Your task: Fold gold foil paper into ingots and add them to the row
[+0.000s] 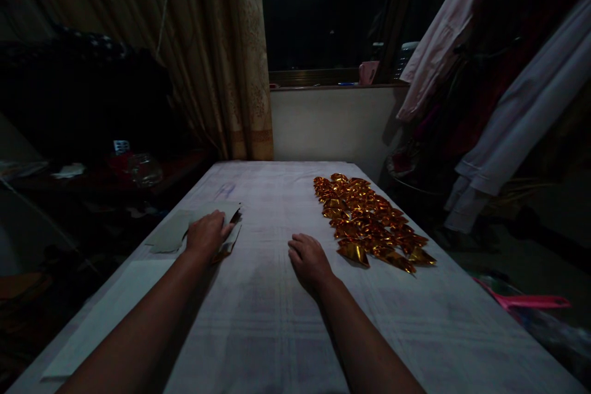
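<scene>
At the left of the table, my left hand (207, 236) is over a loose pile of pale paper sheets (168, 233). Its fingers and thumb close on a foil paper sheet (227, 247), pale on top with gold showing along the lifted edge. My right hand (309, 260) rests palm down near the middle of the table, fingers curled together, with nothing visible in them. To its right lie many folded gold foil pieces (364, 218), pointed and shiny, spread in a crowded group.
A pale checked cloth covers the table (272, 326). A flat white board or sheet (108, 314) lies under my left forearm. Left of the table, a glass jar (145, 170) stands on a dark surface. Clothes (512, 117) hang at the right; a pink mug (368, 72) sits on the windowsill.
</scene>
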`<move>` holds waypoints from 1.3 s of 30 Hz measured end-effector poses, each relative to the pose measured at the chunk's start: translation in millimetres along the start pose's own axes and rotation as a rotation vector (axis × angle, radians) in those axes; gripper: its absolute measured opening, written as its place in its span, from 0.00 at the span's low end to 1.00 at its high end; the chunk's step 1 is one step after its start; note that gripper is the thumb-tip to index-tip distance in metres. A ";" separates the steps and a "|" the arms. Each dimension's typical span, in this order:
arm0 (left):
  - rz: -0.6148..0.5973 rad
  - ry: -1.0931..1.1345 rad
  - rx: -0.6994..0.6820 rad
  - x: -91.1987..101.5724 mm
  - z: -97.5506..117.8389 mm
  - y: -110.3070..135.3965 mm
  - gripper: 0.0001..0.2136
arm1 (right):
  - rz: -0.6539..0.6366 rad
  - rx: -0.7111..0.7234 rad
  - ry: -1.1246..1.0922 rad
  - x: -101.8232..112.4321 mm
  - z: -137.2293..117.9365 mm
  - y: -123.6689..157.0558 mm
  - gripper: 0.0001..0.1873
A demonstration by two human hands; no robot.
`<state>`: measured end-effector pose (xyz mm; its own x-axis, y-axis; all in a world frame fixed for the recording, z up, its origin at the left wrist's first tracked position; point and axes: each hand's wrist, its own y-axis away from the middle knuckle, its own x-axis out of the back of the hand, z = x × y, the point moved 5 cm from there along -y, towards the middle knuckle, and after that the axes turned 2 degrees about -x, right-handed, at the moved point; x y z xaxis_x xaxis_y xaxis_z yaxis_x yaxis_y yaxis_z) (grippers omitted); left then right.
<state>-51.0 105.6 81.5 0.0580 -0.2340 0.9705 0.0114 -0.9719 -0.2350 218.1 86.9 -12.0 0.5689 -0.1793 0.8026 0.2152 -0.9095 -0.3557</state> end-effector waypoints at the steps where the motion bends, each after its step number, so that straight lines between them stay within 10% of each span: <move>1: -0.005 -0.005 0.000 -1.2 0.4 0.1 0.17 | 0.000 -0.001 0.000 0.8 -0.6 0.1 0.15; 11: -0.141 0.015 0.020 -16.9 -8.6 1.0 0.18 | -0.009 -0.009 -0.008 1.5 -0.5 -0.2 0.16; 25: -0.188 0.018 0.036 14.4 -18.0 0.5 0.17 | 0.030 0.000 -0.062 -2.3 3.1 -0.3 0.15; 39: -0.176 0.218 -0.234 -14.2 139.5 60.1 0.14 | 0.098 -0.011 -0.105 18.7 15.2 6.4 0.24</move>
<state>88.2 54.0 46.1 -0.1387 -0.0378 0.9896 -0.2281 -0.9712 -0.0691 242.2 83.5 -6.6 0.6664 -0.2277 0.7100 0.1461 -0.8939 -0.4238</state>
